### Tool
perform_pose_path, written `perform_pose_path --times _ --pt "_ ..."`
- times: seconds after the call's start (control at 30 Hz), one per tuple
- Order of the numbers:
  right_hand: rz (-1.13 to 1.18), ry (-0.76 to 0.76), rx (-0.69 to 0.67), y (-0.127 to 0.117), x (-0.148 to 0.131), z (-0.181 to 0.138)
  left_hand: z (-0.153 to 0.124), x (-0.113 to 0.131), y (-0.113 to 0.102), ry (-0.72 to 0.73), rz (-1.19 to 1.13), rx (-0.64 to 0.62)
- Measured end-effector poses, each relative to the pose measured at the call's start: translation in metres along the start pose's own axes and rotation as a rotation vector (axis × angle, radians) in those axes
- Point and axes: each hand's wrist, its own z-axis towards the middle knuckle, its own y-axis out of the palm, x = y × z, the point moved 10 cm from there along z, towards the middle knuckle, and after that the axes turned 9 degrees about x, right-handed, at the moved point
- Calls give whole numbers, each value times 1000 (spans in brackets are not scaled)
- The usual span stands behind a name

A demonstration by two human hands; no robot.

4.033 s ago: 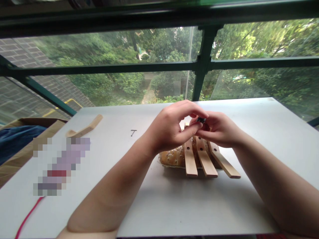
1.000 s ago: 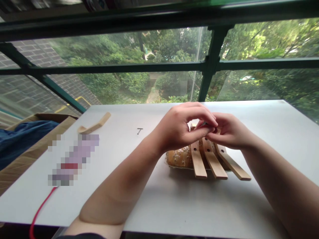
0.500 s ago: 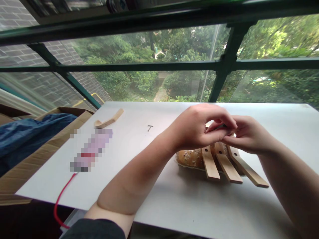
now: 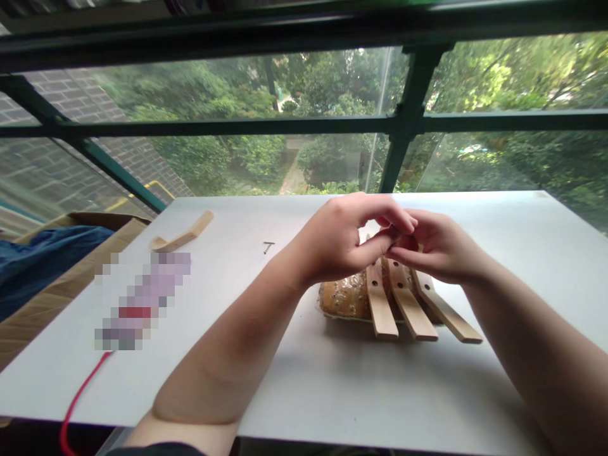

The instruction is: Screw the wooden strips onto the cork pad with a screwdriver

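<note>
My left hand (image 4: 344, 237) and my right hand (image 4: 439, 247) meet fingertip to fingertip, both closed in a pinch. Something small and dark seems to lie between the fingers; its kind is hidden. Just beneath them rests a brown, glossy, rounded piece (image 4: 344, 299) with small dark holes, looking like a bread loaf or varnished wood. Three bent pale wooden strips (image 4: 382, 313) with dark holes lie across it, their lower ends jutting toward me. My hands cover their upper ends.
Two small metal screws or nails (image 4: 268, 246) lie left of my hands on the white table (image 4: 285, 405). Farther left are another bent wooden strip (image 4: 185, 238) and a pixelated object (image 4: 152, 288) with a red cord (image 4: 83, 383). A cardboard box (image 4: 61, 304) holding blue cloth stands beside the table.
The view has swung a little to the right, so everything appears farther left. Both hands stay joined above the brown piece, with the fingers slightly shifted.
</note>
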Motion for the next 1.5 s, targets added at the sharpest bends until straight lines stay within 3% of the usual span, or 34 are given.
perform_pose_path --times 0.2,0.4,0.83,1.0,1.37,1.5 --pt "29 -17 -12 3 -6 1 0 -2 5 -19 -102 -43" --pt "-2 10 -22 4 -3 0 1 -1 1 18 5 -23" --pt "-87 29 -37 3 -4 0 1 -7 -14 -22 164 243" --pt "-93 41 -22 2 -3 1 -1 -8 -14 -32 199 289" --pt "6 -26 -55 6 -1 -1 2 0 4 41 85 67" --pt "13 -35 -69 7 -5 -1 2 2 4 66 57 40"
